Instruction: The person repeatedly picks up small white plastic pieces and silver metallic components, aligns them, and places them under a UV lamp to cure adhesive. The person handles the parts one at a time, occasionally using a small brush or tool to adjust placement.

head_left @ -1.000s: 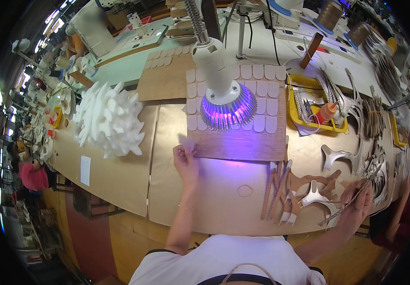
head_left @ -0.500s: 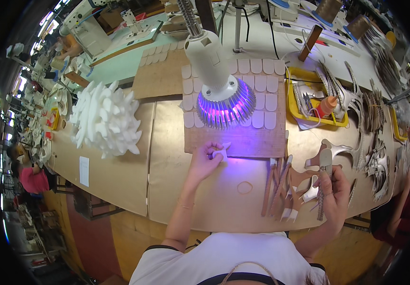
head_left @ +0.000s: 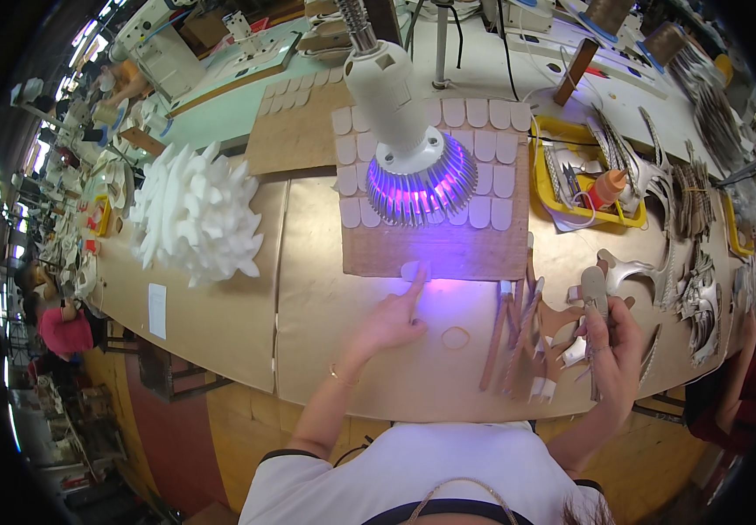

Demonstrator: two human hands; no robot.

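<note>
My left hand (head_left: 391, 322) reaches over the table with its index finger stretched out. The fingertip touches a small white round-ended tab (head_left: 410, 270) lying at the near edge of a cardboard sheet (head_left: 483, 262). Nothing is gripped in that hand. At the right, my right hand (head_left: 614, 343) is closed around a strap with a rounded grey end (head_left: 595, 287), which stands up above the fingers. A lamp (head_left: 421, 175) with a finned metal head casts violet light over the cardboard. Rows of pale round-ended tabs (head_left: 496, 147) lie on the sheet, partly hidden by the lamp.
Brown straps (head_left: 498, 337) with white ends lie beside my right hand. A yellow tray (head_left: 632, 217) holds an orange bottle (head_left: 606, 188). A spiky white foam bundle (head_left: 194, 214) stands at the left. A rubber band (head_left: 456, 338) lies near my left hand.
My left hand has let go of the white tab, which now lies on the cardboard's near edge, and its index finger has straightened onto it. My right hand still holds the strap.
</note>
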